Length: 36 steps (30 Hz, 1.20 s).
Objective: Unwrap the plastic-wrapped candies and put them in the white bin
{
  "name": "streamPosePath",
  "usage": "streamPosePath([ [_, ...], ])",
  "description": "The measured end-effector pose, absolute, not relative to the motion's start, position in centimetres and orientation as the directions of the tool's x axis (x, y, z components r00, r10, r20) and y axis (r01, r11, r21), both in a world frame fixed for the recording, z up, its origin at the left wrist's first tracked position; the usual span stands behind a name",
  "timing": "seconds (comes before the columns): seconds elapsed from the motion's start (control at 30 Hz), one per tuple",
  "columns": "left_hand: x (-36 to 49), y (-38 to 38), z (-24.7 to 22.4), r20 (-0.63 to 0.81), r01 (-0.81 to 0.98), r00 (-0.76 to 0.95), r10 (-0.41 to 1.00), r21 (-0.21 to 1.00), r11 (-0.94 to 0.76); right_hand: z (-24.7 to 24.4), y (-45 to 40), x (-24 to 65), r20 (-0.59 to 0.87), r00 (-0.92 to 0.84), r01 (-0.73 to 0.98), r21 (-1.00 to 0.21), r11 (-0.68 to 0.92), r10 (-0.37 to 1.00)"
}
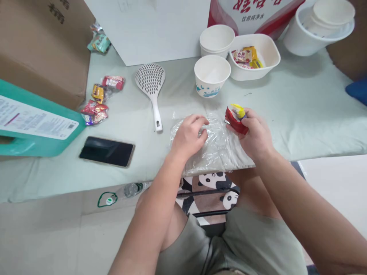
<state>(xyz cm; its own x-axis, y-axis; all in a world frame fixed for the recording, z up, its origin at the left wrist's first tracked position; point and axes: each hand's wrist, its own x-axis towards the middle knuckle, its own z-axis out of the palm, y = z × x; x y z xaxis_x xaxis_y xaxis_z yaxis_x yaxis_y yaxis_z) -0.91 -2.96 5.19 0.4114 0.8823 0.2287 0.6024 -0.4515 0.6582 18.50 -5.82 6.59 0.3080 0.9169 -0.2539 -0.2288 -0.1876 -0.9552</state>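
Observation:
My right hand (254, 131) grips a few small snack packets (236, 120), red and yellow, between thumb and fingers above the table. Over a crumpled clear plastic bag (215, 147) hovers or rests my left hand (190, 135); its fingers are curved and apart, with nothing seen between them. The bag lies flat at the table's front edge. Just beyond the hands stands a white paper bowl (212, 74) with blue print. Behind it is a stack of paper bowls (217, 40), beside a white rectangular tub (265, 68) containing several wrapped snacks (243, 57).
A white slotted skimmer (151, 82) and a phone (107, 151) lie left of the hands. Several snack packets (99, 93) sit near a cardboard box (43, 49) and a green container (37, 122). At the back right stands a white bucket (304, 38) holding paper bowls.

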Motion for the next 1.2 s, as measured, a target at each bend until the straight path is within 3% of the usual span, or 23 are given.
streamPosePath([
  [0.1,0.1,-2.6,4.8,0.217,0.591,0.442,0.87,0.66,-0.465,7.0,-3.6,20.3,-0.145,0.355,-0.112,-0.987,-0.112,0.924],
  [0.17,0.8,-2.4,4.4,0.232,0.583,0.441,0.867,0.66,-0.474,7.4,-1.2,22.1,-0.016,0.399,0.128,-0.989,-0.073,0.917],
  [0.27,1.7,-2.0,3.9,0.272,0.567,0.431,0.861,0.66,-0.492,8.5,3.7,24.9,0.219,0.382,0.627,-0.775,-0.077,0.898],
  [0.37,2.7,-1.5,3.5,0.298,0.559,0.43,0.852,0.654,-0.51,9.8,8.8,27.0,0.303,0.308,0.801,-0.594,-0.074,0.902],
  [0.57,3.7,-0.8,3.0,0.292,0.591,0.466,0.835,0.6,-0.54,10.1,12.9,28.5,0.158,0.186,0.884,-0.459,-0.095,0.97],
  [0.63,3.7,-0.8,2.9,0.262,0.65,0.43,0.864,0.574,-0.498,9.5,10.9,28.5,0.211,0.146,0.895,-0.444,-0.038,0.967],
  [0.73,3.4,-0.9,2.8,0.204,0.753,0.318,0.926,0.539,-0.378,8.1,4.2,27.9,0.335,0.116,0.839,-0.537,0.088,0.935],
  [0.83,3.0,-1.0,2.7,0.192,0.78,0.245,0.95,0.543,-0.311,6.3,-5.4,26.4,0.362,0.092,0.766,-0.621,0.166,0.928],
  [1.0,2.0,-1.0,3.5,0.244,0.754,0.199,0.949,0.581,-0.307,3.8,-18.5,23.4,0.166,0.171,0.637,-0.771,0.02,0.971],
  [1.2,0.8,-1.6,5.1,0.215,0.579,0.187,0.959,0.765,-0.284,3.6,-20.6,21.0,-0.021,0.244,0.456,-0.88,-0.134,0.97],
])
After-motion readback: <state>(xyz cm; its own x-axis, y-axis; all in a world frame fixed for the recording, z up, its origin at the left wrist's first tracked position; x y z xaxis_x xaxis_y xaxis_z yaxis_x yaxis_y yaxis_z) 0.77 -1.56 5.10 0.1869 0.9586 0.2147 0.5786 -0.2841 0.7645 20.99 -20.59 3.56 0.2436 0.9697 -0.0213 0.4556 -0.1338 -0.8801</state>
